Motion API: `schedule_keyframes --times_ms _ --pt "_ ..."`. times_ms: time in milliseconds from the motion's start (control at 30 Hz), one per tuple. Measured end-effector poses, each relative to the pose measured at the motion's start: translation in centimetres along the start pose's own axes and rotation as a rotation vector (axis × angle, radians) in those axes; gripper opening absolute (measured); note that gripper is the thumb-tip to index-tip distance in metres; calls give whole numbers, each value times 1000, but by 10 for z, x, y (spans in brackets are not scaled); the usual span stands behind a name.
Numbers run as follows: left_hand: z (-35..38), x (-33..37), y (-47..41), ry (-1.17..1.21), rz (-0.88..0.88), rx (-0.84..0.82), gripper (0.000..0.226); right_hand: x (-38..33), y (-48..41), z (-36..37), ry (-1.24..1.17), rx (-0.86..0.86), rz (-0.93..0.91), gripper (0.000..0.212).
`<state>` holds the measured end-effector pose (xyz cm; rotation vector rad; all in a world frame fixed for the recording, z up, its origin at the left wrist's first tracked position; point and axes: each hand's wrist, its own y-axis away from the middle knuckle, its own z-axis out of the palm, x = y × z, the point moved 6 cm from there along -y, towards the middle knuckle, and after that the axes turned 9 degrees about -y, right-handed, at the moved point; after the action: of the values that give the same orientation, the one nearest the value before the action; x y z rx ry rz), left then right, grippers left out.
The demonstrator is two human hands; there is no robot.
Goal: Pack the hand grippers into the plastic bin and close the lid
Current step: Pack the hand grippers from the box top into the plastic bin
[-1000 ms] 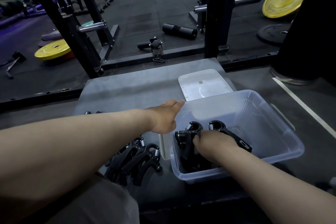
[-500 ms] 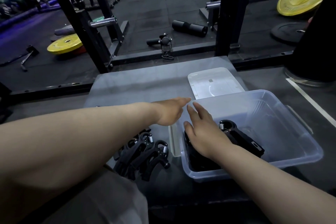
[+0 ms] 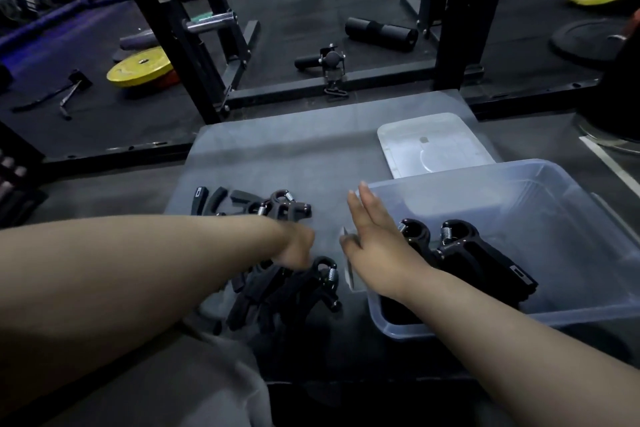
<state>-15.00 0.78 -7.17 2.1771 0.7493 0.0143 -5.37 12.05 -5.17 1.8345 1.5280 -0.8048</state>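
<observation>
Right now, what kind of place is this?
Most likely a gym: there is a yellow weight plate, a black rack, and grippers for squeezing with your hands.

We are looking at a dim gym scene, with the floor and the rack posts [image 3: 467, 28] sinking into near-black. A purple glow [image 3: 52, 21] is spilling in from the upper left, and pale light is glancing off the lid [image 3: 433, 149] and the clear plastic bin [image 3: 485, 191]. The left hand [image 3: 294, 250] is smearing with motion blur, the near forearms are softening, and the wide lens is bowing the posts outward.
</observation>
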Motion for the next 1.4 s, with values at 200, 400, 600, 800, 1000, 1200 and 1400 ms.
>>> schedule_keyframes --times_ms 200,400,600,800,1000,1200,1400 --pt "51 20 6 -100 -29 -11 63 3 0 2 18 -16 20 70" --pt "35 25 5 -117 -22 -13 50 4 1 3 8 -33 27 70" --pt "-12 6 -1 241 -114 -138 33 5 1 1 -77 -98 19 75" --pt "-54 -27 26 606 -325 152 30 12 6 -14 -160 -265 -39 75" --pt "-109 -9 67 446 -211 795 27 23 10 -67 -642 -23 135 47" --pt "-119 93 86 118 221 839 40 20 18 -84 -1225 77 309 49" --pt "-126 129 83 -198 504 925 45 64 40 -137 -994 478 401 22"
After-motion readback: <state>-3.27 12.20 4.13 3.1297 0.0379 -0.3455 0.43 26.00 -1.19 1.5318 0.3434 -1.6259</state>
